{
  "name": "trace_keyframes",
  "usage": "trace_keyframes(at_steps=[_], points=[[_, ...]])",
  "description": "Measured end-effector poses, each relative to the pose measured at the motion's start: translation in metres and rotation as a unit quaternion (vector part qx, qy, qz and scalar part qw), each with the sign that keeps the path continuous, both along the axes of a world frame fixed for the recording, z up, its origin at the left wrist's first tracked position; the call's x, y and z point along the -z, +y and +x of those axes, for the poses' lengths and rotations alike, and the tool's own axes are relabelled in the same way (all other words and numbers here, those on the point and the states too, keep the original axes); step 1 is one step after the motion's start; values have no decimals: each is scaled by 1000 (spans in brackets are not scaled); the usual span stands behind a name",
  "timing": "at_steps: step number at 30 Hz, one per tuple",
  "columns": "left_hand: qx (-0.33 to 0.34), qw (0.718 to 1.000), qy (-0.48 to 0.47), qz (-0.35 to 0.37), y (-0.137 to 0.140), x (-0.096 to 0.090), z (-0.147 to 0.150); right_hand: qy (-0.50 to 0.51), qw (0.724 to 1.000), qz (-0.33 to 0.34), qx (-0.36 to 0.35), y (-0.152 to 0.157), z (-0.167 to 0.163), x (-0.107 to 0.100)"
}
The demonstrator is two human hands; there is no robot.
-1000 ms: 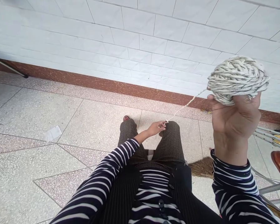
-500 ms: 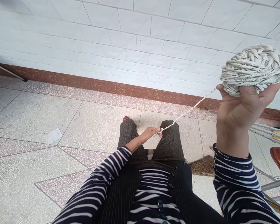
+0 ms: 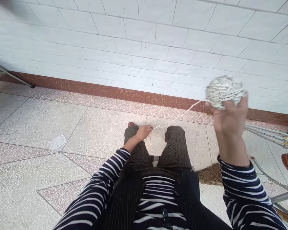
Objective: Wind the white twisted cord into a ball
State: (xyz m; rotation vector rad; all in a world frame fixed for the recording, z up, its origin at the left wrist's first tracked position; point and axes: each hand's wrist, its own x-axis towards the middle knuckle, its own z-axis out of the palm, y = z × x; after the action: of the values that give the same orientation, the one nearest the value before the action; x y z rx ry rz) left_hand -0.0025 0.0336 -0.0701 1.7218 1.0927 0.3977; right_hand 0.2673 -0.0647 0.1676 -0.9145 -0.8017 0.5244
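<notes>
Raised at the right, my right hand [image 3: 231, 121] is closed round a ball of white cord [image 3: 225, 91] flecked with dark strands; the ball is a little blurred. A single strand of cord [image 3: 182, 115] runs from the ball down and left across the gap to my left hand [image 3: 144, 132]. That hand pinches the strand near its end, above my left knee. A short loose tail hangs just below the fingers. The strand sags slightly between the two hands.
Ahead stands a white tiled wall [image 3: 158, 38] with a brown skirting strip [image 3: 105, 92]. A straw broom [image 3: 210, 174] lies right of my legs, near metal chair legs [image 3: 284, 195]. A white paper scrap [image 3: 58, 142] is on the floor at left, a metal leg [image 3: 16, 78] beyond it.
My right hand has come down and inward with the ball, farther from my head. My left hand has shifted slightly left and up, still on the strand, which is now slacker.
</notes>
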Motion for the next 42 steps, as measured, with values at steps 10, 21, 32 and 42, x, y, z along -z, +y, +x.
trace_keyframes(at_steps=[10,21,32,42], points=[[45,939,-326,97,2,-107,82,45,971,-139,-187,2,-57,18],[82,952,-295,11,-16,-91,60,127,958,-170,-190,2,-34,37],[146,982,-119,34,-8,-51,18,217,928,-184,-238,-21,-20,54],[55,960,-273,10,-15,-87,53,171,904,-250,-301,-30,-22,87]])
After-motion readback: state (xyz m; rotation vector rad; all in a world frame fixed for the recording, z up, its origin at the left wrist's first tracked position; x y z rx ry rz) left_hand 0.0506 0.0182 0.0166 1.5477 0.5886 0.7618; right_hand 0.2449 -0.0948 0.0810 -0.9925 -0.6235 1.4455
